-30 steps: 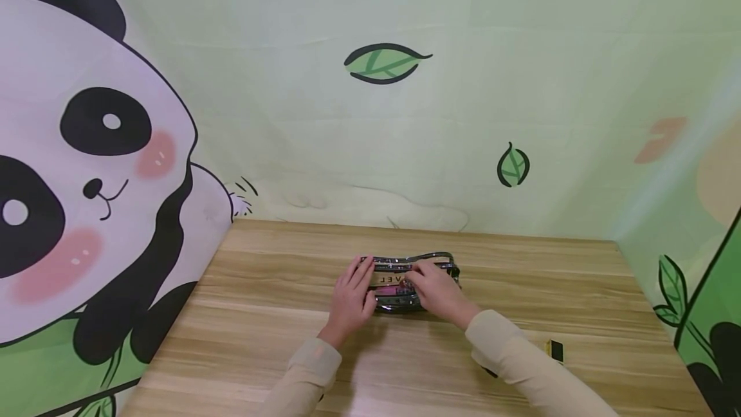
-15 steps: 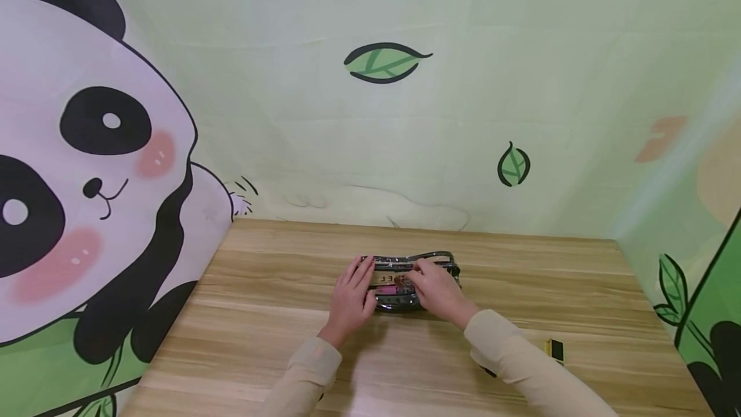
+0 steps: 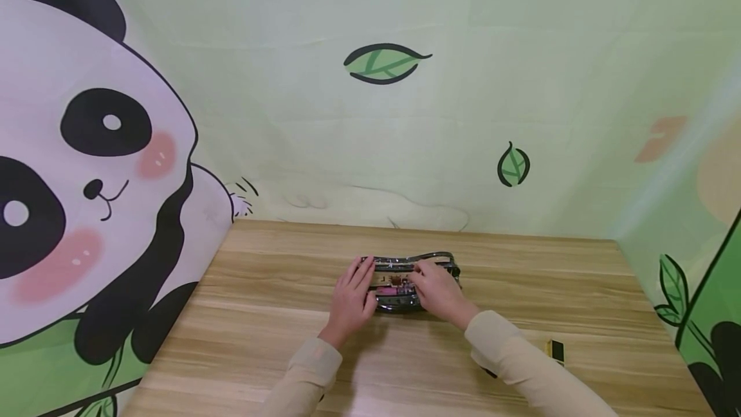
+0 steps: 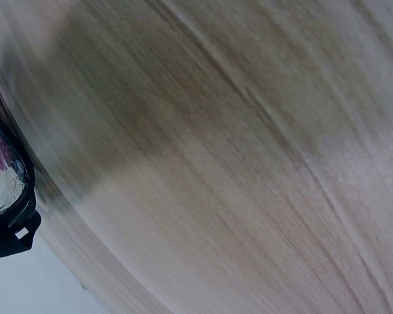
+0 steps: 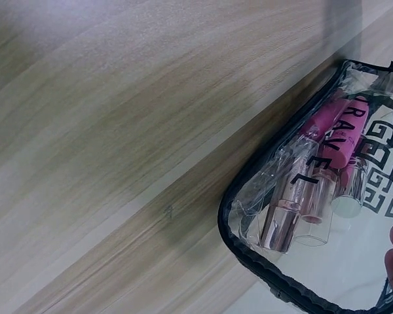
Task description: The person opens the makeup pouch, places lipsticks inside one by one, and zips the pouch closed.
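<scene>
A clear cosmetic pouch (image 3: 399,301) with black piping lies on the wooden table. Pink-capped lip gloss tubes (image 5: 348,137) show through its side in the right wrist view, behind black "TRAVEL" lettering. My left hand (image 3: 350,298) holds the pouch's left end, fingers across the far edge and thumb at the near edge. At the right part of its top, my right hand (image 3: 437,288) pinches the pouch; what lies between those fingertips is hidden. In the left wrist view only one end of the pouch (image 4: 27,180) shows, with a black tab.
A small yellow-and-black item (image 3: 556,351) lies on the table (image 3: 260,288) beside my right sleeve. Part of a dark thing (image 3: 489,372) peeks out under that sleeve. A panda-print cloth (image 3: 278,95) hangs along the table's far edge.
My right hand has shifted slightly to the right along the pouch. Less of the lettering on top shows, and a reddish-brown patch has appeared there. My left hand has not moved.
</scene>
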Tool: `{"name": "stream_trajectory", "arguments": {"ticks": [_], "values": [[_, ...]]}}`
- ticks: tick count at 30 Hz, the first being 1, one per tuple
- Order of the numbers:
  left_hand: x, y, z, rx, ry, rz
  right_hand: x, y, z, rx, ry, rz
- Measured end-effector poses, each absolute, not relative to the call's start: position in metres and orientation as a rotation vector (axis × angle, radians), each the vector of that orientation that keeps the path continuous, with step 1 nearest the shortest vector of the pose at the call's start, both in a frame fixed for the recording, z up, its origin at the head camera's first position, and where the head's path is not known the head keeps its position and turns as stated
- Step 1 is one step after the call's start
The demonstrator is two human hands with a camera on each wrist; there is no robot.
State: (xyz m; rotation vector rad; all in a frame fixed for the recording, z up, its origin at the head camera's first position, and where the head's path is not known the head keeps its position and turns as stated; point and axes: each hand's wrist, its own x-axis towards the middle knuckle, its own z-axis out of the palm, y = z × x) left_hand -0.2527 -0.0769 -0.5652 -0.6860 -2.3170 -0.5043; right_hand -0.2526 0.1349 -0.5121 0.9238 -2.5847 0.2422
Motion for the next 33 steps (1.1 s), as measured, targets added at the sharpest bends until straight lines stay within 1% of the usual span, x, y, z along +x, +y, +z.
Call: {"name": "stream_trajectory", "arguments": {"ticks": [23, 33], "values": [[-0.251, -0.077, -0.564, -0.681, -2.345, -0.544, -0.247, 0.152, -0.506, 0.916, -2.489, 0.282], [-0.252, -0.078, -0.564, -0.685, -2.325, -0.539, -0.247, 0.164, -0.505, 0.96, -2.444, 0.328]]}}
